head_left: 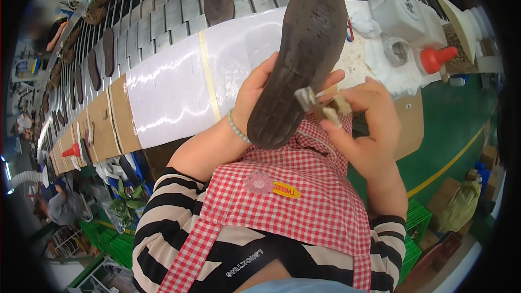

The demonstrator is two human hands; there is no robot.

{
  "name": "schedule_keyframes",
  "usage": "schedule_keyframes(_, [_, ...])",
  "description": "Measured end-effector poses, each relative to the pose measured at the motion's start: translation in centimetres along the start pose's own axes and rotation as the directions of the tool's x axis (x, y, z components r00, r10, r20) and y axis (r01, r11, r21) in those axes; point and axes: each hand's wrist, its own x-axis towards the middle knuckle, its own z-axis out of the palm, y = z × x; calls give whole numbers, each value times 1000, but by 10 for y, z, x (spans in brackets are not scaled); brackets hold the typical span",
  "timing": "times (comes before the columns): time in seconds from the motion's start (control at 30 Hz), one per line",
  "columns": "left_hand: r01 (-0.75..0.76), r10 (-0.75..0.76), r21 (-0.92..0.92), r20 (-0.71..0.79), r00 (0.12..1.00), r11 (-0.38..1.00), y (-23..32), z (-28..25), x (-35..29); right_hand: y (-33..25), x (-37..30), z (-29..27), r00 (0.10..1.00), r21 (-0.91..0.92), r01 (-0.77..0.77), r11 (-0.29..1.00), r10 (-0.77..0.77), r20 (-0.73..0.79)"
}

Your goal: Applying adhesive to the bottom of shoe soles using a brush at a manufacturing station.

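Sole, dark brown and long, right in the middle of the action (304, 59), held up on a slant between the white sheet (168, 89) and the checked apron (293, 201)! Left hand (256, 86) has it firmly, wrapped around behind, fingertips peeping out past the far edge, a beaded bracelet (237, 127) at the wrist. Over on the other side, the right hand (374, 125) pinches a small tan-and-white tool (337, 105) between thumb and fingers, blurred, its pale tip across the sole's edge; whether they touch, I can't tell. Up top, another sole (215, 0) lies on the slatted metal conveyor (163, 27). And out to the right of the sole, a white jug (398, 13) stands near a red cone-shaped nozzle (438, 59).
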Motion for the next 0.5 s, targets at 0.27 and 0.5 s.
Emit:
schedule_keyframes(0.27, [40,-47,56,123,991,998,-2,-1,-3,6,6,-7,997,-45,30,999,-33,-75])
schedule_keyframes(0.5, [7,25,337,-90,996,942,-8,3,-7,16,10,-14,981,-101,-15,995,-5,-192])
